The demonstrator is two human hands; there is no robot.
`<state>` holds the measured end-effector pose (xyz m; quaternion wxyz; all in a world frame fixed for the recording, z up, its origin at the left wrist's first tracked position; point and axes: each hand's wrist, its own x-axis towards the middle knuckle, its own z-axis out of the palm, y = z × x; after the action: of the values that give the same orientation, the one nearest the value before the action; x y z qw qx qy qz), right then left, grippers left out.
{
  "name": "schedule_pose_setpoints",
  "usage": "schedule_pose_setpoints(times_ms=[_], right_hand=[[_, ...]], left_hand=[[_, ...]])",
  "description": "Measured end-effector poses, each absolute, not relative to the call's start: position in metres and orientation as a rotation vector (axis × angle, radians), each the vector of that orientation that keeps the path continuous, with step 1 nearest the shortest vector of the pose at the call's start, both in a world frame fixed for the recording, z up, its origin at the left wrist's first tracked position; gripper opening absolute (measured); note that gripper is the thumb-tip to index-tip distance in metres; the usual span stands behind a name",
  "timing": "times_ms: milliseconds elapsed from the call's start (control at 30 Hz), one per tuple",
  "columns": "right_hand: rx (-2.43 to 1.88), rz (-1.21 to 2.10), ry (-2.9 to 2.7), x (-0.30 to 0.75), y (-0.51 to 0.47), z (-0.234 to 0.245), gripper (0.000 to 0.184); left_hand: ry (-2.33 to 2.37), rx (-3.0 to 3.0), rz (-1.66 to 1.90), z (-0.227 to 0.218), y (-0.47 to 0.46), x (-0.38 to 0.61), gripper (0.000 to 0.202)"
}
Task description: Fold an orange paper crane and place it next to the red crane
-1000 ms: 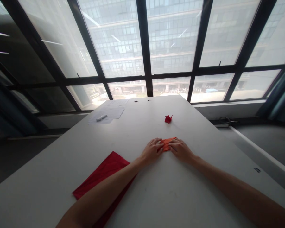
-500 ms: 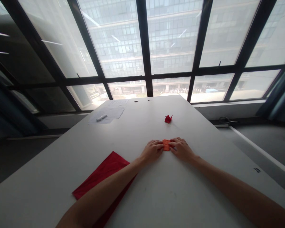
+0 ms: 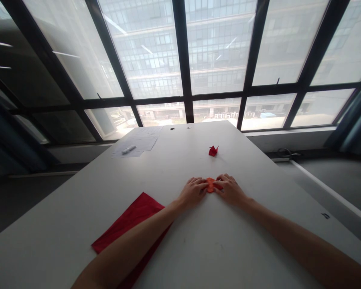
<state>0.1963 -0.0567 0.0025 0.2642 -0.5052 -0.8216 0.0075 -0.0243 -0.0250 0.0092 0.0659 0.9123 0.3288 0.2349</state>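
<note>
The left hand [image 3: 193,192] lies palm down on the white table [image 3: 258,160], fingers loosely bent, their tips pressing on the left edge of a small folded orange paper [image 3: 211,184]. The paper lies flat on the table between both hands, mid-table, mostly covered by fingertips; only a narrow creased patch shows. The right hand [image 3: 230,189] mirrors this, palm down, fingers spread slightly, tips pressing on the paper's right side, not wrapped round it.

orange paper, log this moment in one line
left hand: fingertips on orange paper | right hand: fingertips on same paper | paper: on table | nearby: red sheet by left forearm, folded red piece beyond
</note>
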Motion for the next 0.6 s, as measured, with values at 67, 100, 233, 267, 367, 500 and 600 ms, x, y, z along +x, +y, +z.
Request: schedule_pose_setpoints(times_ms=[67,100,233,267,367,500,600], right_hand=[[-1.337,0.03,-2.228,0.1955,-0.0572,0.0033,0.023],[-1.316,0.038,-2.236,0.1952,-0.0574,0.0036,0.027],[-1.281,0.061,-2.274,0.1949,-0.0572,0.0033,0.028],[-1.29,0.058,-2.273,0.1949,-0.0571,0.0032,0.025],[-1.311,0.044,-2.265,0.1941,-0.058,0.0035,0.021],[-1.32,0.037,-2.239,0.1906,-0.0617,0.0059,0.025],[-1.302,0.066,-2.222,0.189,-0.0635,0.0069,0.028]], left_hand=[[0.967,2.754,0.687,0.0111,-0.0259,-0.0248,0.041],[0.953,2.76,0.672,0.0117,-0.0262,-0.025,0.043],[0.987,2.786,0.608,0.0092,-0.0261,-0.0261,0.037],[1.011,2.792,0.595,0.0077,-0.0259,-0.0263,0.036],[1.072,2.811,0.573,0.0041,-0.0257,-0.0265,0.037],[1.095,2.804,0.623,0.0059,-0.028,-0.0266,0.037],[1.122,2.774,0.651,0.0094,-0.0302,-0.0267,0.034]])
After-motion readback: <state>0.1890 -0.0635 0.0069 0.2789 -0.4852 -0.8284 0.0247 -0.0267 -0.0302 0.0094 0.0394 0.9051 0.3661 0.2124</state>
